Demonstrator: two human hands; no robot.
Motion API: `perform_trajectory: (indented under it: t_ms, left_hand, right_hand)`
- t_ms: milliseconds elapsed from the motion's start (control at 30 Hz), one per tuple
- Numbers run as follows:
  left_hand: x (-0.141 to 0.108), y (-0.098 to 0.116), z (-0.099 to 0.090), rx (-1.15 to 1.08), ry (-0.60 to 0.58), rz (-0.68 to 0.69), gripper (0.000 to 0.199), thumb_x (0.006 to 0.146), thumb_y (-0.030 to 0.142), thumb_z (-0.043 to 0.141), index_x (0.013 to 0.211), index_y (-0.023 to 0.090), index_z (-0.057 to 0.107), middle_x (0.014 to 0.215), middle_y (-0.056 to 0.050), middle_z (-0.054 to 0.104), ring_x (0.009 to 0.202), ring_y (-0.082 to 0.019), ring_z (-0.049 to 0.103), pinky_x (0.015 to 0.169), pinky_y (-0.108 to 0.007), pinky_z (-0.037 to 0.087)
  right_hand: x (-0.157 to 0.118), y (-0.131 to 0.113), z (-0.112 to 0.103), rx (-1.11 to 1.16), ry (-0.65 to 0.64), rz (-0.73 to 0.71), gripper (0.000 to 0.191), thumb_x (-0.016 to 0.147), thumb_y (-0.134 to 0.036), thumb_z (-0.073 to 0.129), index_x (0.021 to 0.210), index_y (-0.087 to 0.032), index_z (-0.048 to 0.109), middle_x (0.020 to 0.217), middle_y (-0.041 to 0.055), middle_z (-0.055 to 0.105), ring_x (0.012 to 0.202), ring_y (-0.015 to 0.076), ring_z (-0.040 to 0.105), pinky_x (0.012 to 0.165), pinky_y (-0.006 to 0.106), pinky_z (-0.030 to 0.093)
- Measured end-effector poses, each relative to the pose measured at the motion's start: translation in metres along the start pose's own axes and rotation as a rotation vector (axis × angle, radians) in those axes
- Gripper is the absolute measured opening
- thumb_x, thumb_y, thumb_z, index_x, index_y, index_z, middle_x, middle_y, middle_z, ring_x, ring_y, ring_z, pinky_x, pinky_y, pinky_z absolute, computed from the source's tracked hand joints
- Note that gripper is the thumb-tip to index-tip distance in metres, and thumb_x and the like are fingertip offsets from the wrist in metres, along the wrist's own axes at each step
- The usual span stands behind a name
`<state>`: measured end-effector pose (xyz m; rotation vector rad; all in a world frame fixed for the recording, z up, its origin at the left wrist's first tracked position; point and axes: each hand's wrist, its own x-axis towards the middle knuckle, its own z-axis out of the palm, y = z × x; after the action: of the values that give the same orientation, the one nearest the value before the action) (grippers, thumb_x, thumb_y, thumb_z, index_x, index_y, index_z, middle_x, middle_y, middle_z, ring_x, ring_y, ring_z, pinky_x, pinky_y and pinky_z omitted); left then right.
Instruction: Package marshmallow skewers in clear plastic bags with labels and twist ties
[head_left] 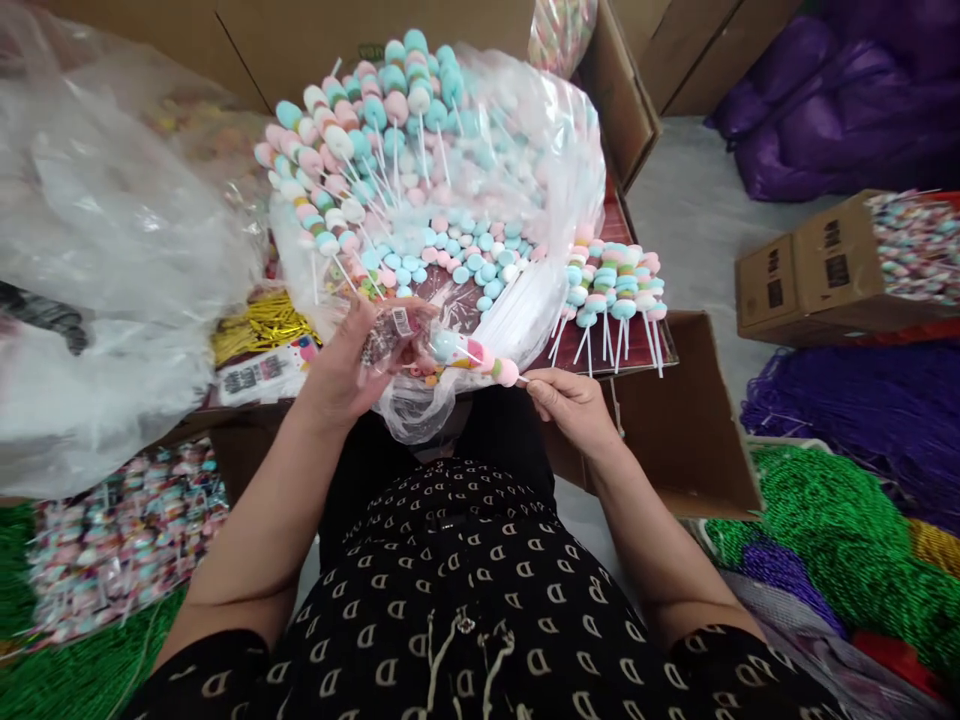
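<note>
just pastel marshmallow skewer (472,352); right hand (571,408) pinching it

The candy skewer (472,352) is a thin white stick threaded with soft marshmallow pieces in pale blue, pink, cream and green, held nearly level, with its bare stick end pinched in the right hand (571,412). The pale blue end points left, at the small clear packet (391,335), a wrinkled plastic sleeve with a white label, gripped in the left hand (337,365). Whether the skewer tip has entered the packet cannot be determined.
</note>
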<state>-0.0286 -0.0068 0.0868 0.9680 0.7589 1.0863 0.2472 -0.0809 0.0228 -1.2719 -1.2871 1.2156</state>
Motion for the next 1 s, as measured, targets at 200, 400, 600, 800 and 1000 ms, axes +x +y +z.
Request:
perform_trajectory:
  t_ms: [200,400,600,800,1000]
  left_hand:
    - [0.005,-0.011,0.023,-0.265,0.064,0.044,0.079,0.083,0.094,0.052,0.112,0.024,0.075,0.125,-0.012,0.076,0.135,-0.038,0.065,0.1,-0.05,0.061]
    - [0.007,-0.013,0.035,-0.236,0.048,0.123,0.066,0.074,0.073,0.084,0.12,0.028,0.072,0.125,-0.011,0.077,0.136,-0.036,0.065,0.104,-0.047,0.06]
    - [0.014,-0.019,0.038,-0.189,0.139,0.172,0.029,0.088,0.051,0.082,0.093,0.024,0.072,0.083,0.001,0.073,0.095,-0.02,0.077,0.105,-0.04,0.059]
    - [0.016,-0.032,0.037,-0.153,0.177,0.161,0.031,0.088,0.052,0.081,0.09,0.023,0.07,0.079,0.001,0.069,0.091,-0.019,0.077,0.097,-0.038,0.06]
    - [0.012,-0.04,0.038,-0.143,0.175,0.104,0.03,0.084,0.048,0.085,0.085,0.023,0.068,0.077,0.001,0.07,0.089,-0.02,0.077,0.091,-0.037,0.06]
  right_hand:
    - [0.003,0.011,0.033,0.164,0.058,0.076,0.035,0.087,-0.053,0.078,0.09,-0.019,0.083,0.05,-0.0057,0.053,0.045,0.0089,0.042,0.048,0.024,0.034]
    - [0.007,0.011,0.053,0.288,0.028,0.084,0.036,0.087,-0.053,0.078,0.092,-0.019,0.082,0.049,-0.0068,0.05,0.045,0.0085,0.041,0.048,0.024,0.032]
    - [0.003,0.002,0.073,0.268,0.101,0.028,0.026,0.087,-0.045,0.077,0.093,-0.02,0.08,0.051,-0.0072,0.052,0.046,0.0085,0.042,0.048,0.025,0.033]
    - [0.002,0.012,0.087,0.195,0.135,-0.008,0.027,0.09,-0.045,0.072,0.092,-0.019,0.079,0.05,-0.0071,0.051,0.046,0.009,0.042,0.049,0.026,0.035]
    - [0.005,0.014,0.093,0.264,0.124,0.058,0.033,0.09,-0.051,0.072,0.095,-0.019,0.079,0.051,-0.0076,0.048,0.047,0.0091,0.041,0.049,0.025,0.034]
